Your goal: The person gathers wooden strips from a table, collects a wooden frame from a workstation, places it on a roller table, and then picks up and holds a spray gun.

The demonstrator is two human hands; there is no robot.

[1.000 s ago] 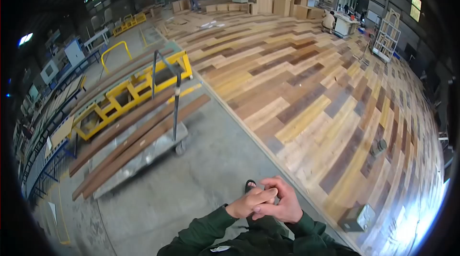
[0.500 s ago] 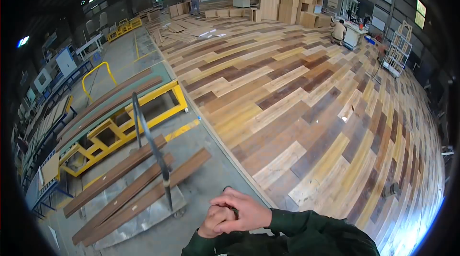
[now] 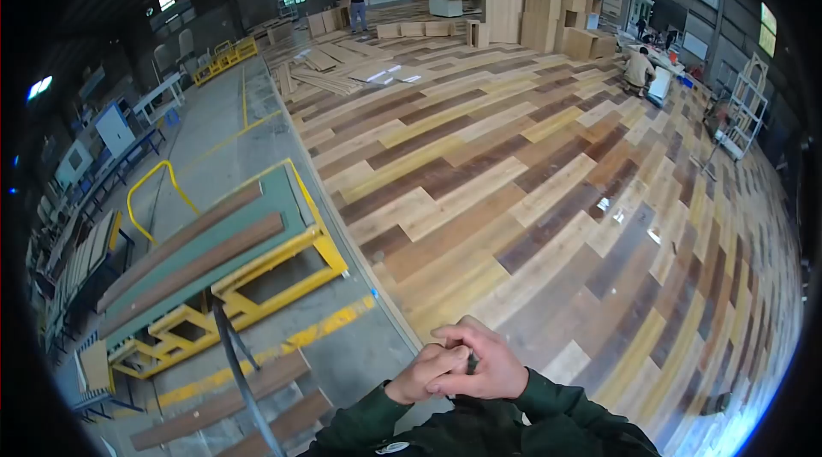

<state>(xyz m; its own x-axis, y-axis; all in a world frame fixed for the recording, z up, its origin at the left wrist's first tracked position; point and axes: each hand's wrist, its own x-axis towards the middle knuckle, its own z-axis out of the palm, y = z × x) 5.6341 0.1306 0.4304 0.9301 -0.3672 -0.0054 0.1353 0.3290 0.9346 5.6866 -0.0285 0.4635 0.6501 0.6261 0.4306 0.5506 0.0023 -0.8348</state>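
Note:
My left hand [image 3: 425,374] and my right hand [image 3: 491,365] are clasped together in front of my body, at the bottom middle of the head view. The fingers of both are closed and pressed against each other. A dark spot shows between them, and I cannot tell whether it is a small object or just a gap. Below and left of the hands, brown wooden boards [image 3: 227,403] lie on a trolley with a dark metal bar [image 3: 239,377]. Neither hand touches the boards or the bar.
A yellow-framed cart [image 3: 282,258] with a green top [image 3: 224,233] carries more brown boards [image 3: 201,264] at left. Wood-patterned flooring [image 3: 514,226] spreads to the right. Farther off are a standing person [image 3: 358,5], a crouching person [image 3: 639,70], stacked panels [image 3: 503,12] and a white rack [image 3: 743,110].
The view has moved forward and turned, so the trolley's boards sit lower and partly leave the frame. My hands stay clasped and appear slightly farther right and higher.

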